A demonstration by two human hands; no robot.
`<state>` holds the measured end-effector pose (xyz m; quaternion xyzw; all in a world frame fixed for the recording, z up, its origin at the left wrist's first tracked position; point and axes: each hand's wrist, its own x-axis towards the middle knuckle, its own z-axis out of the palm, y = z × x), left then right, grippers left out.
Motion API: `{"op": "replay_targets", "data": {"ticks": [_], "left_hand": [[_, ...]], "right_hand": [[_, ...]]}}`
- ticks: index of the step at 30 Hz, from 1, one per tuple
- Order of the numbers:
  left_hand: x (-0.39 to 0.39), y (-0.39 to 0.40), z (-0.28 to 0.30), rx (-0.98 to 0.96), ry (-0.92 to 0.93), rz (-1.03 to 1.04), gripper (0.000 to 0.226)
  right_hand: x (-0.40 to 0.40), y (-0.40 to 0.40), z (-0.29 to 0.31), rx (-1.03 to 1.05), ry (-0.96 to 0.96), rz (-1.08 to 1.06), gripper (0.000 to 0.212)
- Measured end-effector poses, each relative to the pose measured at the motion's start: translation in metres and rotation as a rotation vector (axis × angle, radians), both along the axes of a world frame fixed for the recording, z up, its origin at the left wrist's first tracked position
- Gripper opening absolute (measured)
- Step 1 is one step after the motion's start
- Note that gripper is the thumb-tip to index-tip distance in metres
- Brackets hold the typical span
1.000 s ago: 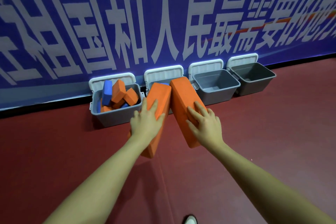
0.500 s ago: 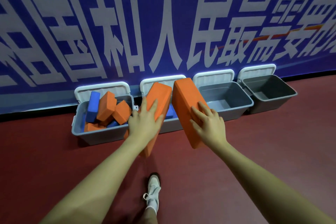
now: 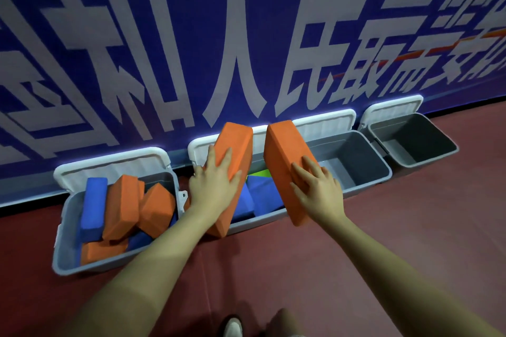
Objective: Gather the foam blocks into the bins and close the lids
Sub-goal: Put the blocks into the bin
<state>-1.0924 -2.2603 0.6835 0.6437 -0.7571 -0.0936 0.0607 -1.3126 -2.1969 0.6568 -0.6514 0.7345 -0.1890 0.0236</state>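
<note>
Several grey bins with open white lids stand in a row against the banner wall. My left hand (image 3: 215, 186) grips a long orange foam block (image 3: 235, 145), held tilted over the second bin (image 3: 260, 223). My right hand (image 3: 317, 190) grips another orange block (image 3: 284, 150), tilted over the gap between the second and third bin (image 3: 364, 180). The second bin holds blue blocks (image 3: 260, 194) and a bit of green. The leftmost bin (image 3: 65, 260) is piled with orange and blue blocks (image 3: 123, 210). The third and fourth bin (image 3: 427, 159) look empty.
The bins sit on a dark red floor (image 3: 383, 241) at the foot of a blue banner (image 3: 246, 35) with large white characters. My white shoe (image 3: 232, 327) shows at the bottom edge. Each lid (image 3: 109, 167) leans back against the banner.
I have stepped closer to the bins, which now look larger and lower in view. Both hands have carried their orange blocks forward over the second bin.
</note>
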Motion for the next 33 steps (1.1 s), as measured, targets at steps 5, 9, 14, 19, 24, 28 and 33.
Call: {"op": "replay_targets", "data": {"ticks": [5, 9, 14, 19, 24, 28, 33], "left_hand": [[-0.028, -0.081, -0.056, 0.097, -0.004, 0.046, 0.061], [-0.053, -0.135, -0.124, 0.205, 0.034, 0.126, 0.059], [-0.079, -0.190, -0.229, 0.312, 0.078, 0.212, 0.060], [-0.102, -0.232, -0.320, 0.426, 0.116, 0.326, 0.060], [-0.113, -0.259, -0.374, 0.382, 0.271, 0.492, 0.059], [-0.121, -0.267, -0.409, 0.440, 0.320, 0.507, 0.061], [-0.117, -0.264, -0.448, 0.582, 0.187, 0.328, 0.060]], "right_hand": [[-0.028, -0.083, -0.046, 0.101, -0.010, -0.008, 0.042], [-0.046, -0.143, -0.108, 0.188, -0.063, 0.007, 0.043], [-0.063, -0.211, -0.205, 0.340, -0.085, 0.047, 0.053], [-0.067, -0.260, -0.288, 0.349, -0.092, 0.084, 0.051], [-0.053, -0.294, -0.334, 0.244, -0.146, 0.065, 0.052], [-0.057, -0.297, -0.370, 0.301, -0.248, 0.087, 0.062], [-0.061, -0.292, -0.399, 0.667, -0.285, 0.113, 0.063]]}}
